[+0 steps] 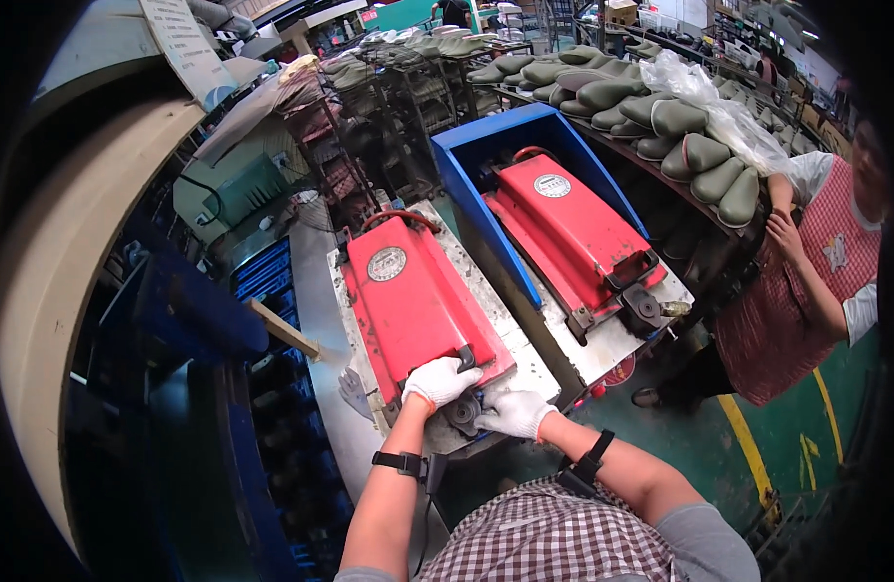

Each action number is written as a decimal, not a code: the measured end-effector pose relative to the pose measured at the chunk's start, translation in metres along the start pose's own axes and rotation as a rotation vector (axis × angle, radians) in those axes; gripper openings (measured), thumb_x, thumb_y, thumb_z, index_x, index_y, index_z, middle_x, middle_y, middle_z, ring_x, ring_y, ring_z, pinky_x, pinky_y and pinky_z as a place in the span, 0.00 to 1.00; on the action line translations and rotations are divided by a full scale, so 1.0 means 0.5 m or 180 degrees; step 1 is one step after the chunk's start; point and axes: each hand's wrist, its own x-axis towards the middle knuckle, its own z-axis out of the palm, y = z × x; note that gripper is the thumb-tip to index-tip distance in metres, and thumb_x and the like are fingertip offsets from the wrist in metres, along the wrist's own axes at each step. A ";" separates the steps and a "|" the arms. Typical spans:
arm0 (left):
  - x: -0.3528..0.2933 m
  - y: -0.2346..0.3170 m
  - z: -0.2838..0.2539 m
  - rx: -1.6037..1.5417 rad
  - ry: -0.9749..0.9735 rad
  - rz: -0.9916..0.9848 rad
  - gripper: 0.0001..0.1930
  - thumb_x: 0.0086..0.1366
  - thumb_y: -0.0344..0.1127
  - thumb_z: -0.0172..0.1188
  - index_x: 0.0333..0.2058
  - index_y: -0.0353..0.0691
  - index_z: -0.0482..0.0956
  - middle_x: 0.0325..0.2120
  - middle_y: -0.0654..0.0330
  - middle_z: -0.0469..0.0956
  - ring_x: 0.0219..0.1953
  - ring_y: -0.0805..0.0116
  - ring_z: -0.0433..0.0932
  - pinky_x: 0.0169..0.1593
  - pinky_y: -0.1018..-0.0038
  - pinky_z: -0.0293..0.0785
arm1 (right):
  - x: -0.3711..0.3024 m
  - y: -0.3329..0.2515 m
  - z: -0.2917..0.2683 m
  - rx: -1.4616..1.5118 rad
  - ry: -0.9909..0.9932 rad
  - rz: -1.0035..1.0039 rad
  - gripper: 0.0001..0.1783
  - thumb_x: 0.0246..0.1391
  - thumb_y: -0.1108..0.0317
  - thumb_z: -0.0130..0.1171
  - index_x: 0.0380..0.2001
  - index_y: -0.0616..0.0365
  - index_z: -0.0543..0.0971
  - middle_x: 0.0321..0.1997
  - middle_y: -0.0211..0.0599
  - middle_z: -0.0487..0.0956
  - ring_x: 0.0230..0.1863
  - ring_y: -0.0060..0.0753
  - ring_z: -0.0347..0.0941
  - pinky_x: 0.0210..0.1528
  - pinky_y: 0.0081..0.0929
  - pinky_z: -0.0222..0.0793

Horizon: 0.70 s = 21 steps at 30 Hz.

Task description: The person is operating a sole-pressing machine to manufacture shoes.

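Observation:
A red flat press lid (413, 296) with a round gauge lies on a worn metal bed (510, 335) in front of me. My left hand (439, 380), in a white glove, grips the black handle at the lid's near edge. My right hand (513, 412), also gloved, is closed on the dark latch knob (463, 414) just below that edge. Both wrists wear black straps.
A second red press (563, 228) sits to the right inside a blue frame (476, 199). A person in a red checked apron (806, 281) stands at the right by racks of green boot shapes (680, 121). Blue machinery (200, 330) is on my left, green floor on my right.

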 end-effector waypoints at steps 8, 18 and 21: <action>-0.016 0.007 -0.010 -0.0078 -0.0097 -0.0061 0.32 0.64 0.67 0.59 0.40 0.38 0.87 0.37 0.45 0.86 0.43 0.48 0.86 0.51 0.59 0.77 | 0.008 0.008 0.000 -0.0015 -0.0318 -0.0238 0.28 0.59 0.41 0.62 0.48 0.53 0.83 0.46 0.52 0.85 0.51 0.54 0.82 0.56 0.46 0.76; 0.003 -0.012 0.013 -0.0334 -0.0135 -0.0221 0.31 0.62 0.66 0.61 0.41 0.40 0.88 0.37 0.44 0.87 0.44 0.48 0.86 0.50 0.59 0.78 | 0.023 0.024 0.003 -0.0037 -0.0532 -0.0308 0.25 0.57 0.46 0.62 0.49 0.53 0.81 0.46 0.54 0.84 0.51 0.57 0.82 0.55 0.48 0.76; 0.010 -0.035 0.019 -0.0437 -0.0060 -0.0198 0.31 0.63 0.62 0.63 0.39 0.33 0.87 0.31 0.45 0.86 0.37 0.51 0.87 0.46 0.61 0.78 | 0.019 0.012 -0.004 0.0117 -0.0481 -0.0255 0.27 0.57 0.46 0.62 0.51 0.53 0.81 0.47 0.54 0.85 0.51 0.57 0.82 0.55 0.47 0.76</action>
